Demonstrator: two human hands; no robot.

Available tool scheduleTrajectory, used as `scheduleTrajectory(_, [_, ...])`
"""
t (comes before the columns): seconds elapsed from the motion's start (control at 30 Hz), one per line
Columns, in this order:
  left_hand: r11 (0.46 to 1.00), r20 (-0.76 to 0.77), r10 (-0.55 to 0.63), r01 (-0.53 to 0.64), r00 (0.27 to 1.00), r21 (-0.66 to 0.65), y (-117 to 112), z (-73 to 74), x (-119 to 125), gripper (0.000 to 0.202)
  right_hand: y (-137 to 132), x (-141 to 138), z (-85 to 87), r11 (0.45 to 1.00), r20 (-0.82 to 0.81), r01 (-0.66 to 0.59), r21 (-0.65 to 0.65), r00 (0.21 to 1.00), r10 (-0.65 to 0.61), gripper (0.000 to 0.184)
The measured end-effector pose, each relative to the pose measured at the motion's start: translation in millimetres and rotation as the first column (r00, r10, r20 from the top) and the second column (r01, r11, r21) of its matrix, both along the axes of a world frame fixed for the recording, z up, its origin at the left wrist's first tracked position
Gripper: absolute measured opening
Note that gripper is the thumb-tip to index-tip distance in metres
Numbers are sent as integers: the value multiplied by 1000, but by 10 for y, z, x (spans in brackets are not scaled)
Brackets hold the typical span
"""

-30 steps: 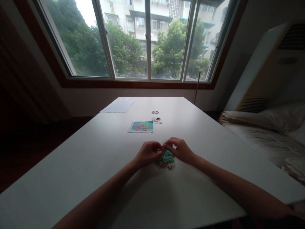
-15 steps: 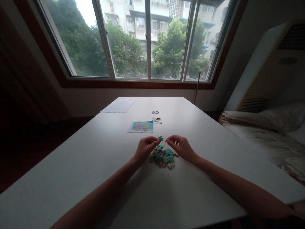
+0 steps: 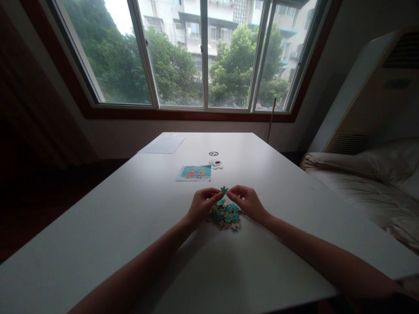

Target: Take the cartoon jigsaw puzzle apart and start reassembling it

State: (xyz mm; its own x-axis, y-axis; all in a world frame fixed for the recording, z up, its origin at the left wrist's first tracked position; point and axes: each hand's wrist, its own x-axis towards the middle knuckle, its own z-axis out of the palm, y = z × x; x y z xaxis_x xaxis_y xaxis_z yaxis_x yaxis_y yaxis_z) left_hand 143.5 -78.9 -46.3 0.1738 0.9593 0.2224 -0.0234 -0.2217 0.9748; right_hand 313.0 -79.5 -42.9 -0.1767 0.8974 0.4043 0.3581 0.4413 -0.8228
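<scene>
A small teal puzzle piece (image 3: 224, 189) is pinched between the fingertips of my left hand (image 3: 203, 204) and my right hand (image 3: 247, 201), a little above the white table (image 3: 131, 209). Under and between the two hands lies a heap of loose puzzle pieces (image 3: 226, 215), mostly teal and beige. Beyond the hands a colourful reference picture (image 3: 194, 173) lies flat on the table.
A white sheet of paper (image 3: 163, 145) lies at the table's far left. A round cable hole (image 3: 213, 153) and a small round object (image 3: 215, 163) with a few pieces sit past the picture. A bed with pale bedding (image 3: 366, 179) stands to the right, a wide window (image 3: 203, 52) ahead.
Both hands were down on the heap, then my left hand lifted a teal piece. My right hand has now closed in and its fingertips meet the piece too.
</scene>
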Motion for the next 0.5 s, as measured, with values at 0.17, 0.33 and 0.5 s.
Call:
scheduleTrajectory(0.17, [1000, -39, 0, 1, 999, 25, -1, -18, 16, 30, -7, -8, -5, 1000, -56, -1, -14, 998, 0, 17])
scheduleTrajectory(0.33, [996, -159, -2, 16, 987, 92, 1, -25, 5, 31, 33, 29, -44, 999, -108, -31, -36, 994, 27, 19])
scheduleTrajectory(0.5, [976, -342, 84, -8, 936, 219, 61, -12, -142, 23, 164, 196, -52, 999, -68, 32, 4, 997, -31, 22])
